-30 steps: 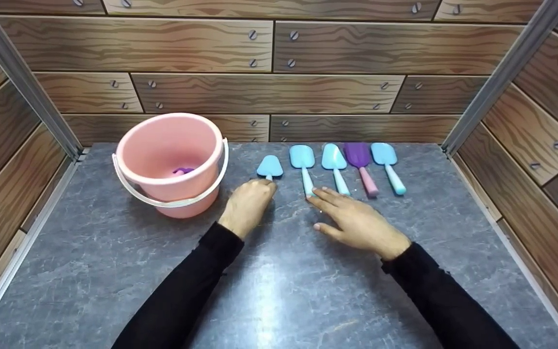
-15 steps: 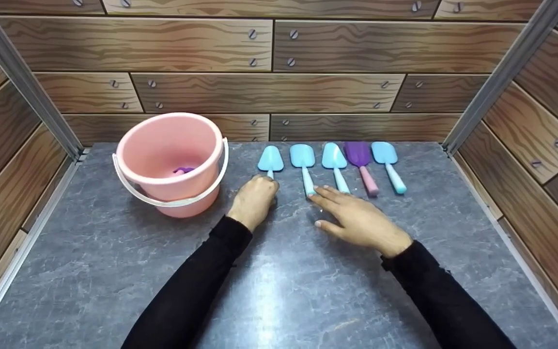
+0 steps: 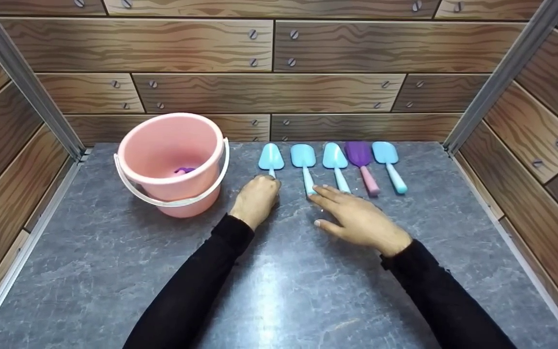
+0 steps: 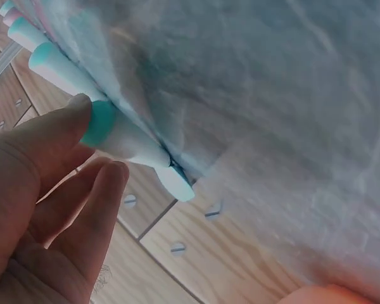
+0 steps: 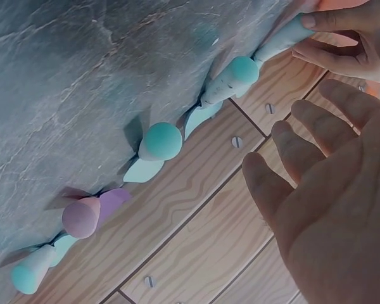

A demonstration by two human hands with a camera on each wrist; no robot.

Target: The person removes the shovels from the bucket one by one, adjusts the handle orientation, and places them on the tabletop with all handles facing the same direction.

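Observation:
My left hand [image 3: 257,199] holds the handle end of the leftmost blue toy shovel [image 3: 271,157], which lies blade away from me. In the left wrist view the thumb touches the teal tip of that handle [image 4: 100,123], with the fingers curled near it. My right hand [image 3: 359,220] has its fingers stretched out, close to the handle ends of the second blue shovel [image 3: 302,156] and the third blue shovel [image 3: 334,156]. Its palm looks bare in the right wrist view. Further right lie a purple shovel with a pink handle [image 3: 369,181] and another blue shovel [image 3: 385,153].
A pink bucket [image 3: 131,150] with a white handle stands left of the shovels. Inside it lies something purple and pink [image 3: 183,171]. A wood-patterned wall [image 3: 269,92] closes the back of the grey tabletop [image 3: 308,300], with side walls left and right.
My left hand has moved slightly right, and the leftmost shovel has shifted away from me, its blade now nearly level with the others. My right hand has hardly moved.

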